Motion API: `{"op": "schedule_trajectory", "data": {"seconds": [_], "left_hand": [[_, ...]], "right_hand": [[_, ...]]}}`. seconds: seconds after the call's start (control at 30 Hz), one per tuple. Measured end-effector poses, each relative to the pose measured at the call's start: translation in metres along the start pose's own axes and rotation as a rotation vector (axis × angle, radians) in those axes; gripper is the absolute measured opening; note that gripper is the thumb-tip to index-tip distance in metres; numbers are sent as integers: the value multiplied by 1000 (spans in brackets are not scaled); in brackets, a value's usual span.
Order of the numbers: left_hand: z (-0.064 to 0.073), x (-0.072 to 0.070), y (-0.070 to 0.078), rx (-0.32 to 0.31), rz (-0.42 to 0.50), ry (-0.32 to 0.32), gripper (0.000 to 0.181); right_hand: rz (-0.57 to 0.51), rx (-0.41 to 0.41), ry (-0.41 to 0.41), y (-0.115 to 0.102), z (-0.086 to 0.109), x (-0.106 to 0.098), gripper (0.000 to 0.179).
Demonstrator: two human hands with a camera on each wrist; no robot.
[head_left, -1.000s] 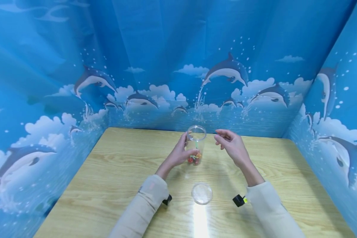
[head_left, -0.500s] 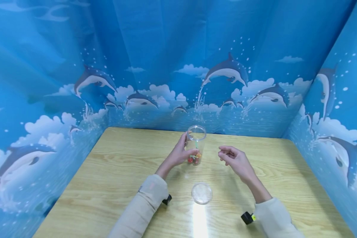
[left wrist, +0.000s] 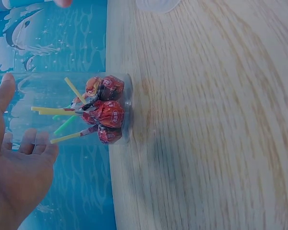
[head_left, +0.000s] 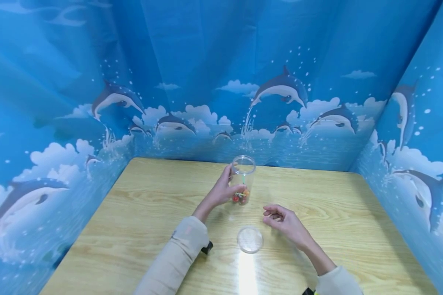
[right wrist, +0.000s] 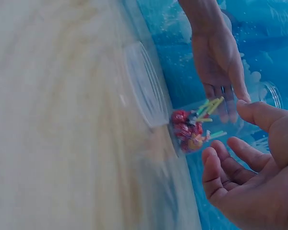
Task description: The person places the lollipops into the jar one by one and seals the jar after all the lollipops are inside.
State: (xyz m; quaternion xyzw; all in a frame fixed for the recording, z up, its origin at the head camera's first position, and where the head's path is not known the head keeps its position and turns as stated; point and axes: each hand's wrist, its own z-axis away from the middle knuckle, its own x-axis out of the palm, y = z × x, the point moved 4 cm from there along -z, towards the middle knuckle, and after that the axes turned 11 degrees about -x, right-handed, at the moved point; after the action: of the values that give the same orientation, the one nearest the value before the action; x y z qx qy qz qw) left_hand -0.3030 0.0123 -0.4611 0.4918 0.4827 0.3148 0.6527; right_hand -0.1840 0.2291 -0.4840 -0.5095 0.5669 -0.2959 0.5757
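A clear plastic jar stands upright and uncovered on the table. In its bottom lie several lollipops in red and orange wrappers, with yellow and green sticks. My left hand holds the jar from the left side, its thumb in front and its fingers behind. Nearer to me, a clear round lid lies flat on the wood, also visible in the right wrist view. Just right of the lid hovers my right hand, fingers loosely bent, with nothing between them.
A light wood-grain table spreads under both hands. Blue curtains printed with dolphins rise behind it and along both sides. A black wrist camera sits by the left sleeve.
My right hand has come down from beside the jar's rim toward me, close to the lid. The left hand and jar stay in place.
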Motion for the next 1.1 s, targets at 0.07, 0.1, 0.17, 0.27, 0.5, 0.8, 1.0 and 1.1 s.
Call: {"op": "schedule_trajectory", "data": {"seconds": [0.07, 0.1, 0.17, 0.27, 0.5, 0.8, 1.0, 1.1], "left_hand": [[0, 0, -1, 0, -4, 3, 89], [-1, 1, -1, 0, -3, 3, 89], [-1, 1, -1, -2, -2, 6, 88], [-1, 2, -2, -3, 6, 5, 87], [0, 1, -1, -12, 9, 9, 90], [0, 2, -2, -10, 9, -2, 89], [0, 1, -3, -10, 6, -10, 89], [0, 2, -2, -10, 3, -10, 90]], "right_hand": [[7, -24, -32, 2, 5, 6, 49], [11, -34, -46, 2, 7, 9, 50], [20, -52, -76, 4, 11, 13, 53], [44, -57, -111, 5, 16, 19, 57], [168, -64, -156, 6, 26, 29, 75], [302, -97, -222, 2, 32, 40, 95], [357, -79, -230, 1, 32, 45, 101], [403, -91, -222, 0, 31, 46, 100]]}}
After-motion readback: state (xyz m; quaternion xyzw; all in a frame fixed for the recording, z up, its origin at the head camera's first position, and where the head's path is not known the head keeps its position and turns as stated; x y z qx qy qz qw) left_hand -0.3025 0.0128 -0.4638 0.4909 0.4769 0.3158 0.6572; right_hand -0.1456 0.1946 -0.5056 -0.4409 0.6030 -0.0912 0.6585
